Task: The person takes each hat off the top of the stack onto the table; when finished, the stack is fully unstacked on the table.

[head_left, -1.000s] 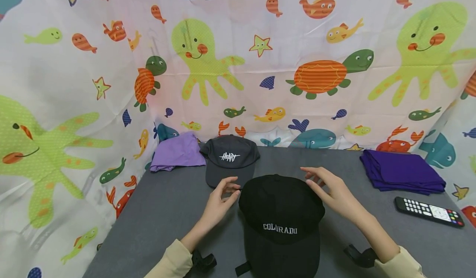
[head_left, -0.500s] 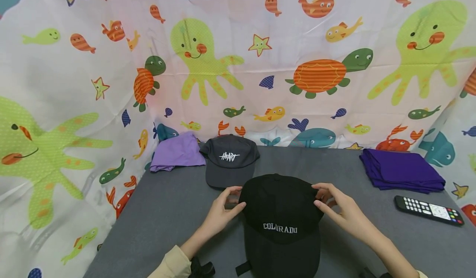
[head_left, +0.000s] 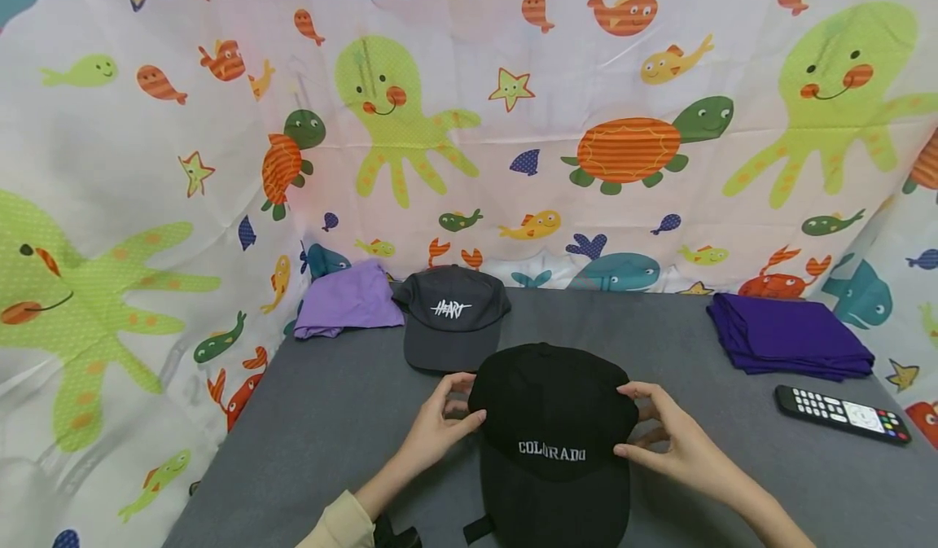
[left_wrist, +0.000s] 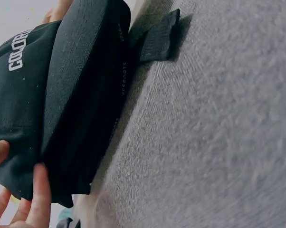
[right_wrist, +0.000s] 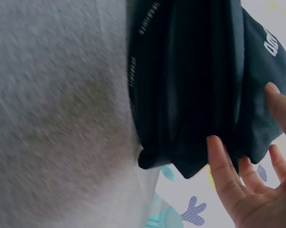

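Black cap [head_left: 545, 397] held, not yet lifted off the tabletop [head_left: 330, 418].
We see left hand [head_left: 434, 427] and right hand [head_left: 677, 440] half-curled, fingers and thumbs at its sides; the charcoal cap [head_left: 454, 308] behind is untouched.

"What's between the left fingers [head_left: 450, 384] and the right fingers [head_left: 654, 393]?"

"The near cap [head_left: 545, 401], on the table [head_left: 344, 418]."

"And beyond the left fingers?"

"The far cap [head_left: 454, 328], with one cloth [head_left: 348, 300] to its left, the curtain [head_left: 469, 173] behind."

"Right of the right fingers?"

"The remote [head_left: 843, 414], well apart from them, another cloth [head_left: 791, 336] just behind it."
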Demonstrator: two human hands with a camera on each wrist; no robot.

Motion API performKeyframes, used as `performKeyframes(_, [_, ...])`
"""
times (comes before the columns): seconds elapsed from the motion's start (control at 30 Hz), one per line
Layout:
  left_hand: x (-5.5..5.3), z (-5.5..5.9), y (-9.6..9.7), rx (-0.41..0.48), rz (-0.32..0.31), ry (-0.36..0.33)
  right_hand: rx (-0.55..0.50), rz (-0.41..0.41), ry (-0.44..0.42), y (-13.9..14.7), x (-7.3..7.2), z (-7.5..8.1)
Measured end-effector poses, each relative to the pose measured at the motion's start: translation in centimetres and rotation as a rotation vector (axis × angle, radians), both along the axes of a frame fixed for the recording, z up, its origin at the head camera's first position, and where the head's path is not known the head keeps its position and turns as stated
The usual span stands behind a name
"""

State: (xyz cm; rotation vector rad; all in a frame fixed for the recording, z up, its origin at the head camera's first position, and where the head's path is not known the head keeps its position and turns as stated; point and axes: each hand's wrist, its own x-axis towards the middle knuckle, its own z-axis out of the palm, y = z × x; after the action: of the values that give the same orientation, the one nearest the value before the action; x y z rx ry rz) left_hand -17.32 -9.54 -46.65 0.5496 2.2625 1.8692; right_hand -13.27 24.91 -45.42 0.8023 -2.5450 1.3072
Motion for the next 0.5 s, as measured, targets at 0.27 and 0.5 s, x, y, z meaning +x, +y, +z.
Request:
performKeyframes(0.27, [-0.1, -1.2, -0.2, 0.126, -0.099, -0.118, -0.089, 0.010, -0.066, -0.8, 0.6, -0.6])
performKeyframes(0.5, [0.1, -2.0, -0.1, 0.159, -0.093, -0.137, -0.124, -0.036, -0.101, -1.0, 0.7, -0.9])
